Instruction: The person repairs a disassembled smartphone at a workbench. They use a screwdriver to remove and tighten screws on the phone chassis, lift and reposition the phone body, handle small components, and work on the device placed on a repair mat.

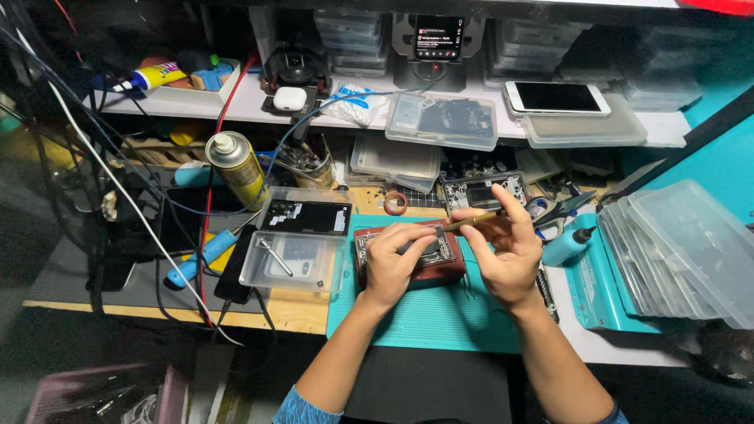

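My left hand (pixel 395 263) rests on an opened phone body (pixel 437 250) that lies in a dark red holder block (pixel 440 272) on the teal work mat (pixel 440 314). Its fingers press down on the phone's inner parts. My right hand (pixel 506 251) hovers just right of the holder and pinches a thin brass-coloured tool (pixel 473 222) between thumb and forefinger. The tool lies almost level, its tip pointing left over the phone. What lies under my left palm is hidden.
A clear plastic tray (pixel 292 263) with tweezers sits left of the holder. A yellow spray can (pixel 238 168), a blue-handled tool (pixel 200 259), a small blue bottle (pixel 567 245), stacked clear lids (pixel 683 251) and a white phone (pixel 556 97) on the shelf surround the mat.
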{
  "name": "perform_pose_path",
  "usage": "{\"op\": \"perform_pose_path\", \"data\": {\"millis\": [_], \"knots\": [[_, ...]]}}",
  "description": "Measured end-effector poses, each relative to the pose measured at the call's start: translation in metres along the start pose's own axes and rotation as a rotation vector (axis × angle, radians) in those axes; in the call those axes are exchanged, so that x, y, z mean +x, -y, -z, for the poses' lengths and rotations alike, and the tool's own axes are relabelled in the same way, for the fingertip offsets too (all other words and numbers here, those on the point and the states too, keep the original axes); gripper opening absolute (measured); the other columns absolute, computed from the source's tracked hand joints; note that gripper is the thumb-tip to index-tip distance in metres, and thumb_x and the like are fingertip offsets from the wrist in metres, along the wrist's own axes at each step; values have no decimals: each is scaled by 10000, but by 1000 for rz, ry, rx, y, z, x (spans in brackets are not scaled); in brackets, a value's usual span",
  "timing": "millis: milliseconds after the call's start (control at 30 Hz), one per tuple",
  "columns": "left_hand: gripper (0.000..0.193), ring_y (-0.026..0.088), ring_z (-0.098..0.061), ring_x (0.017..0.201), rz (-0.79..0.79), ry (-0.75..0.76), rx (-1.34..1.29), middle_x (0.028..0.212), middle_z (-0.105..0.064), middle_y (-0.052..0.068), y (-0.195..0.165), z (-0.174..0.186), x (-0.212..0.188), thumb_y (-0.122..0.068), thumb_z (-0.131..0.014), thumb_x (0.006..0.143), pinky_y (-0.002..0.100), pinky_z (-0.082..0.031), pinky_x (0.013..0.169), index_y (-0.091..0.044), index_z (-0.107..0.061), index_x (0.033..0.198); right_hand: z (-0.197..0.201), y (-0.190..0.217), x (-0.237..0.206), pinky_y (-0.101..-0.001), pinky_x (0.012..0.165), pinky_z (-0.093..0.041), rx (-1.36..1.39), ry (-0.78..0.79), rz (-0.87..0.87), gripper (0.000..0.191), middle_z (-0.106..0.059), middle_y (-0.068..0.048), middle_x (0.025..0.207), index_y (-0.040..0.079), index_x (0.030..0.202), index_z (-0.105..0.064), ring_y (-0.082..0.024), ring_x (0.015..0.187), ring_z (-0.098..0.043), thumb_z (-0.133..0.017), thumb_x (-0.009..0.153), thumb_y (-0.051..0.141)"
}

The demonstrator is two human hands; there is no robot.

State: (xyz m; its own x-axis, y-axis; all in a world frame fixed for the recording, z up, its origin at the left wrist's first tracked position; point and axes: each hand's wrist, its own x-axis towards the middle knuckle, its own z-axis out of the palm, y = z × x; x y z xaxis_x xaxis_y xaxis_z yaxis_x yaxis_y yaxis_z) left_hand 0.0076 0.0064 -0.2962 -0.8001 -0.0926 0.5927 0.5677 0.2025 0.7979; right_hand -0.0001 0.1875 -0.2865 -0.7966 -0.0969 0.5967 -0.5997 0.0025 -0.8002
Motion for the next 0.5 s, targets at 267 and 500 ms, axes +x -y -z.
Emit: {"op": "perform_pose_path", "data": {"millis": [267, 500], "knots": [[95, 218, -751, 906, -29, -12, 31, 959, -782, 100, -7, 2, -4, -27, -755, 868, 323, -578, 820, -20, -781, 959, -2, 10, -3, -359, 966, -609, -43, -16, -5, 661, -734, -206, 1165, 17, 1544, -370, -246, 1071, -746, -634, 958, -135], [96, 226, -744, 892, -66, -47, 75, 946, -778, 100, -16, -1, -7, -32, -780, 850, 330, -576, 810, -26, -782, 946, 0, 15, -6, -364, 971, -613, -56, -18, 37, 659, -736, -195, 1152, 12, 1537, -383, -236, 1071, -744, -658, 953, -125]]}}
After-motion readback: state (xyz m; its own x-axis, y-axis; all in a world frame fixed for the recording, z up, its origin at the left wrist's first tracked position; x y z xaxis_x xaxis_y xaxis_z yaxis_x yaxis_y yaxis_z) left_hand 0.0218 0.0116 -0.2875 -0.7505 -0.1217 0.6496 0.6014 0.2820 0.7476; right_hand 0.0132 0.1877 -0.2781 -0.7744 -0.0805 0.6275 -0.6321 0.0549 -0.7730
